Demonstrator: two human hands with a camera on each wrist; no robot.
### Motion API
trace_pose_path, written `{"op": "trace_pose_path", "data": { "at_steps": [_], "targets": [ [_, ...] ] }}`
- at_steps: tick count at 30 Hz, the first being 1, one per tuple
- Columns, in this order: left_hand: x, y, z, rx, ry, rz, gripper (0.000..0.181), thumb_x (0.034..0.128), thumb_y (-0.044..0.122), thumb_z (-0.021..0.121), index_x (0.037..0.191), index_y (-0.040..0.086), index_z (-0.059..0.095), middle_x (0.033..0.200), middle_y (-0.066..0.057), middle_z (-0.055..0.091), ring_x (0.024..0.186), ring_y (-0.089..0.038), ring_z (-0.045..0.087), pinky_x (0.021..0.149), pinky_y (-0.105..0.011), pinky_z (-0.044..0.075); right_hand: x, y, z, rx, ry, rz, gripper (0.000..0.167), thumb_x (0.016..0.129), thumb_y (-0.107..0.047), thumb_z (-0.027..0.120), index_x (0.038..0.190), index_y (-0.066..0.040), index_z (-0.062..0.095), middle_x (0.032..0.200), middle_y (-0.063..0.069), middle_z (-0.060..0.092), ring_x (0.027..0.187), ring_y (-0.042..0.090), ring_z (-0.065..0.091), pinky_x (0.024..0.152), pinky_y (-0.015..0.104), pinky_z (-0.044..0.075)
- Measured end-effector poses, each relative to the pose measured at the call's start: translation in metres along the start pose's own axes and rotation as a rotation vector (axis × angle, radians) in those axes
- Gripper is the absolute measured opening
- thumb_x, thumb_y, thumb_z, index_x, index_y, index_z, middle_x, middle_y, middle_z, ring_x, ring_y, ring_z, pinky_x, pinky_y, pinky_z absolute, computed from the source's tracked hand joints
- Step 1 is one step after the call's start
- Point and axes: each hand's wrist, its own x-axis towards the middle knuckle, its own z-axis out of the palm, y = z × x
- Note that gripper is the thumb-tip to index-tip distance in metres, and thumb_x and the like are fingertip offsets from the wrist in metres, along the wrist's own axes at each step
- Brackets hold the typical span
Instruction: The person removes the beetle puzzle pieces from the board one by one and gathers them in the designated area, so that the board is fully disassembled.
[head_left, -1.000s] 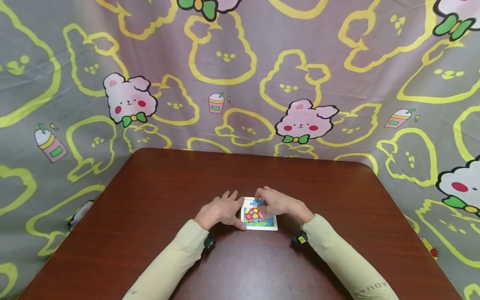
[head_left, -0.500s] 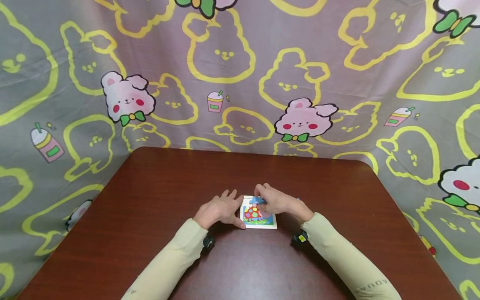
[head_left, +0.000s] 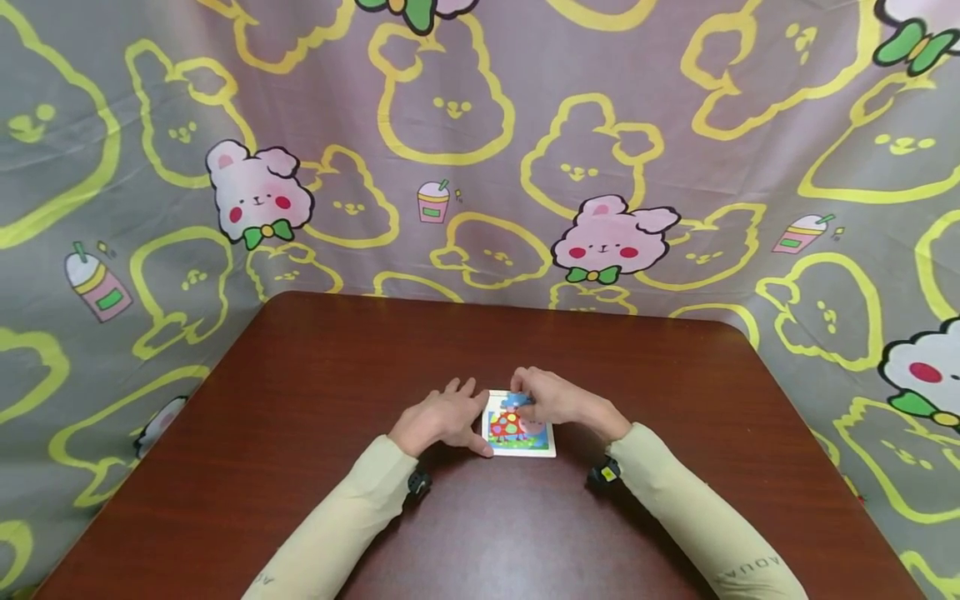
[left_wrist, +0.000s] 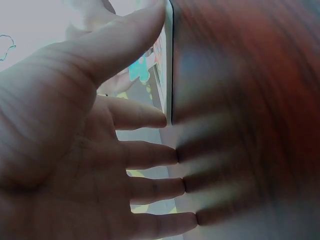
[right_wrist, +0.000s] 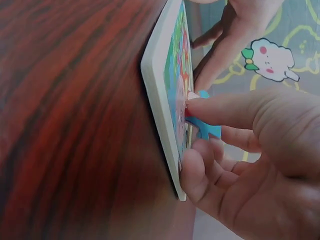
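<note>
A small jigsaw puzzle in a white frame [head_left: 522, 454] lies on the table, its picture a red ladybug [head_left: 507, 426] with coloured spots. My left hand [head_left: 444, 419] spans the frame's left side, thumb at the lower corner and index finger at the upper one. The other left fingers [left_wrist: 155, 152] stretch out straight to the tabletop. Over the picture's upper right, my right hand [head_left: 558, 398] pinches a light blue puzzle piece [right_wrist: 212, 131], which stands tilted up from the board. My right hand covers part of the picture.
The brown wooden table [head_left: 360, 358] reaches out on all sides of the puzzle. A curtain [head_left: 480, 108] printed with yellow outlines and rabbit faces hangs behind and at both sides. Each wrist wears a small black camera [head_left: 603, 473].
Both hands stay at the puzzle, the left hand still on the frame. My right fingers shift only slightly with the blue piece, and the head view sways a little.
</note>
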Motion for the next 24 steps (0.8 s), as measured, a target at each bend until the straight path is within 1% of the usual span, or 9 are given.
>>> {"op": "trace_pose_path", "data": {
  "at_steps": [3, 6, 10, 12, 15, 19, 22, 24],
  "targets": [
    [0.000, 0.001, 0.000, 0.002, -0.001, -0.002, 0.100, 0.0776, 0.062, 0.072, 0.155, 0.015, 0.030, 0.163, -0.014, 0.022, 0.150, -0.038, 0.020, 0.116, -0.058, 0.028, 0.001, 0.002, -0.001, -0.012, -0.028, -0.021, 0.012, 0.089, -0.011, 0.071, 0.099, -0.012, 0.065, 0.089, 0.000, 0.059, 0.079, 0.012, 0.053, 0.066, 0.025, 0.045],
    [-0.001, 0.001, 0.000, 0.005, -0.001, -0.002, 0.100, 0.0777, 0.062, 0.073, 0.155, 0.016, 0.030, 0.163, -0.014, 0.022, 0.150, -0.038, 0.020, 0.115, -0.058, 0.028, 0.002, 0.003, -0.002, -0.009, -0.051, -0.053, 0.005, 0.091, -0.011, 0.068, 0.095, -0.013, 0.070, 0.083, -0.003, 0.063, 0.073, 0.008, 0.054, 0.064, 0.022, 0.045],
    [-0.002, 0.001, -0.001, 0.014, 0.007, 0.002, 0.100, 0.0775, 0.061, 0.074, 0.155, 0.015, 0.031, 0.162, -0.016, 0.024, 0.150, -0.039, 0.022, 0.114, -0.058, 0.029, 0.004, 0.006, -0.006, 0.022, -0.062, -0.087, 0.008, 0.093, -0.012, 0.064, 0.092, -0.011, 0.072, 0.077, -0.003, 0.067, 0.065, 0.005, 0.054, 0.061, 0.021, 0.045],
    [-0.002, 0.001, -0.002, 0.016, 0.009, 0.002, 0.099, 0.0777, 0.060, 0.074, 0.155, 0.015, 0.031, 0.162, -0.016, 0.024, 0.150, -0.039, 0.022, 0.114, -0.058, 0.030, 0.005, 0.007, -0.008, 0.036, -0.064, -0.092, 0.011, 0.095, -0.012, 0.063, 0.093, -0.011, 0.073, 0.078, -0.002, 0.068, 0.065, 0.005, 0.055, 0.061, 0.021, 0.044],
    [-0.001, 0.001, -0.002, 0.016, 0.009, -0.001, 0.099, 0.0775, 0.061, 0.074, 0.155, 0.015, 0.031, 0.162, -0.016, 0.024, 0.150, -0.039, 0.021, 0.114, -0.058, 0.030, 0.004, 0.011, -0.013, 0.048, -0.059, -0.086, 0.013, 0.096, -0.015, 0.061, 0.098, -0.011, 0.074, 0.082, -0.001, 0.069, 0.067, 0.005, 0.055, 0.062, 0.021, 0.045],
    [0.000, 0.001, -0.001, 0.010, 0.013, -0.003, 0.099, 0.0771, 0.061, 0.074, 0.154, 0.015, 0.032, 0.162, -0.015, 0.024, 0.150, -0.039, 0.021, 0.114, -0.058, 0.029, -0.003, 0.020, -0.022, 0.124, -0.054, -0.034, 0.014, 0.095, -0.016, 0.064, 0.106, -0.012, 0.072, 0.089, 0.003, 0.070, 0.061, 0.010, 0.057, 0.056, 0.027, 0.050],
    [0.000, 0.001, -0.001, 0.009, 0.020, 0.002, 0.099, 0.0770, 0.060, 0.075, 0.154, 0.015, 0.033, 0.162, -0.016, 0.025, 0.149, -0.039, 0.022, 0.114, -0.058, 0.030, -0.010, 0.029, -0.030, 0.191, -0.044, 0.017, 0.014, 0.093, -0.016, 0.067, 0.107, -0.014, 0.068, 0.089, 0.008, 0.068, 0.057, 0.015, 0.056, 0.055, 0.031, 0.051],
    [-0.001, 0.002, 0.000, 0.010, 0.022, 0.003, 0.098, 0.0771, 0.059, 0.075, 0.154, 0.015, 0.033, 0.162, -0.016, 0.025, 0.150, -0.039, 0.022, 0.114, -0.058, 0.030, -0.015, 0.034, -0.036, 0.216, -0.035, 0.032, 0.014, 0.092, -0.016, 0.068, 0.105, -0.015, 0.065, 0.086, 0.010, 0.066, 0.058, 0.018, 0.056, 0.056, 0.032, 0.051]
  ]
}}
